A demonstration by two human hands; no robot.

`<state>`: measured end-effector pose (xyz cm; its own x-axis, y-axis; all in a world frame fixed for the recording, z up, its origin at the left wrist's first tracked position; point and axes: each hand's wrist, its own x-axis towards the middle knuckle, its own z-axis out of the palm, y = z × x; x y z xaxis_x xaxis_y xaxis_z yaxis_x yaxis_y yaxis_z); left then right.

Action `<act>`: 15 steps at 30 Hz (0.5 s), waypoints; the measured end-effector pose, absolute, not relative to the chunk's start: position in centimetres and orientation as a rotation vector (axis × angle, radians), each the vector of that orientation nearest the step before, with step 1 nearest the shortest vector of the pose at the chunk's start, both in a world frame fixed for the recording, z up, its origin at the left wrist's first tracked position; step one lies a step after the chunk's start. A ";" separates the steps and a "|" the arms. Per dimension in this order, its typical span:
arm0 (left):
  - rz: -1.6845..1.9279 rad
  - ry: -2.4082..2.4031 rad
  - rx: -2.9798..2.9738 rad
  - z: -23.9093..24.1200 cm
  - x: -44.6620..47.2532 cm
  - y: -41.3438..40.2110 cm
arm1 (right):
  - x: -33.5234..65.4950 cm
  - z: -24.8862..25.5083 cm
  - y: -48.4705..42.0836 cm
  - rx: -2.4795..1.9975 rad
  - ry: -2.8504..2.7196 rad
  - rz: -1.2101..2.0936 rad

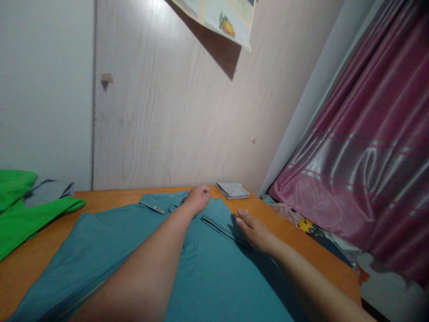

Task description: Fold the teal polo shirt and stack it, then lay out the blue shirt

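A teal shirt lies spread on the orange-brown table, its collar toward the far edge. My left hand is closed at the collar and shoulder, with the cloth bunched at its fingers; the fingertips are mostly hidden. Over the shirt's right side, my right hand is open, fingers stretched out beside a folded sleeve edge. Whether its palm presses on the cloth I cannot tell. My left forearm covers part of the shirt's middle.
Bright green clothing and a grey cloth lie at the left. A folded checked cloth sits at the table's far edge. A wood-grain panel stands behind. On the right hang pink curtains, with assorted items below.
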<state>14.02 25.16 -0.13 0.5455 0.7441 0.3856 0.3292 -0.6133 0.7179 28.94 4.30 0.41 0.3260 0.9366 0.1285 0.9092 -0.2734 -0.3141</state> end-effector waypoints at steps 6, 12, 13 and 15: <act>0.974 0.953 2.154 -0.9 13.9 26.0 | 27.3 -1.7 5.8 -2.325 -1.726 0.181; 0.926 1.013 2.120 -1.5 13.9 25.7 | 27.4 -1.2 6.1 -2.386 -1.729 0.247; 0.916 1.017 2.117 -1.5 13.9 25.7 | 27.3 -0.9 6.6 -2.392 -1.717 0.234; 0.902 1.022 2.115 -1.6 13.9 25.8 | 27.2 -0.5 8.0 -2.394 -1.696 0.194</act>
